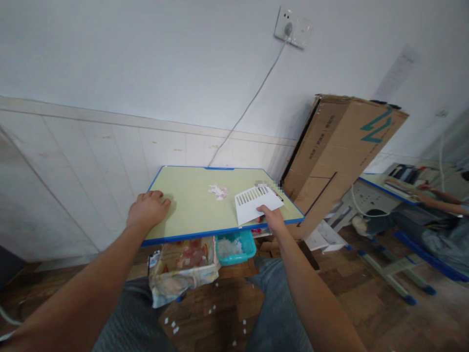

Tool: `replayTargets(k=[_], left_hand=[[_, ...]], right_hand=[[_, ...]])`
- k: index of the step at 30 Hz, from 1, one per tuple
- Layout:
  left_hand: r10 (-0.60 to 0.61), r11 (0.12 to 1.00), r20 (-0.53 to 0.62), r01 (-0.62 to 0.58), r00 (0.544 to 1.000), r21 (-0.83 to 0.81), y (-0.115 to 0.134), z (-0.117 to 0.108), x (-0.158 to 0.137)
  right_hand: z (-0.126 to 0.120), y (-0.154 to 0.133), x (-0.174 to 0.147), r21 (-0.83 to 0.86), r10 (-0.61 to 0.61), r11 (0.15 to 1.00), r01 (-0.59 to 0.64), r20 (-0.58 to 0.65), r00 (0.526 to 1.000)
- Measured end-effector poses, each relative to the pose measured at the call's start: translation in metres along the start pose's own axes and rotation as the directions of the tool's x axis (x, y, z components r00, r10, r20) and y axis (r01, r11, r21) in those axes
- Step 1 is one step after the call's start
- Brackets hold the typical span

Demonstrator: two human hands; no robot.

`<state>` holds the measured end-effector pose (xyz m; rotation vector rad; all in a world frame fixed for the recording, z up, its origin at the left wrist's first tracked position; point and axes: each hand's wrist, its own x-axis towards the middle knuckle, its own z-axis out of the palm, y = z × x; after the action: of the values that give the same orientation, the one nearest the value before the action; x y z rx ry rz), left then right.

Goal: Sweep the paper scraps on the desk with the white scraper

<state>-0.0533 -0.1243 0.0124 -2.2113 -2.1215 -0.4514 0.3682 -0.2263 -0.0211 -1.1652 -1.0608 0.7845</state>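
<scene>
My right hand [270,218] grips a white card [254,208] by its near edge, thumb on top. A row of dark, narrow strips or slots runs along the card's far side; I cannot make out which. The card is over the right half of the pale green desk top [190,203]. My left hand [148,209] rests on the desk's left edge, fingers lightly bent and thumb apart, holding nothing. Between the hands lies a small pile of pinkish-white scraps [219,191].
Under the desk are a cloth-lined basket [186,276] and a turquoise bin [236,256] with white bits. A tall cardboard box [337,151] leans beside the desk's right end. A cable [252,100] runs down the wall. Another person's arm [445,201] is at the desk further right.
</scene>
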Motion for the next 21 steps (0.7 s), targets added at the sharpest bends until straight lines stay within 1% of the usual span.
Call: replayTargets(k=[3,9,14,18,19,21], left_hand=[[-0.013,1.000,-0.010,0.013,1.000,-0.009,-0.001,0.000,0.000],[0.004,1.000,0.004,-0.004,1.000,-0.009,-0.001,0.000,0.001],[-0.035,0.999,-0.019,0.035,0.999,-0.025,-0.003,0.007,0.002],[-0.001,1.000,0.003,0.001,1.000,0.004,-0.009,0.010,0.000],[-0.010,1.000,0.013,0.010,1.000,0.014,-0.010,0.008,0.002],[-0.067,0.997,0.033,0.066,0.997,0.040,-0.010,0.004,0.011]], right_hand=[[0.000,0.000,0.000,0.008,0.000,1.000,0.000,-0.003,1.000],[-0.001,0.000,-0.002,0.017,0.012,1.000,-0.012,-0.019,1.000],[-0.005,0.001,-0.006,0.011,0.032,0.999,-0.031,-0.024,0.999],[-0.006,0.002,-0.008,-0.003,0.036,0.999,-0.036,-0.059,0.998],[-0.005,0.002,-0.006,-0.005,0.034,0.999,-0.035,-0.071,0.997],[0.000,-0.001,0.002,-0.024,0.039,0.999,-0.041,-0.070,0.997]])
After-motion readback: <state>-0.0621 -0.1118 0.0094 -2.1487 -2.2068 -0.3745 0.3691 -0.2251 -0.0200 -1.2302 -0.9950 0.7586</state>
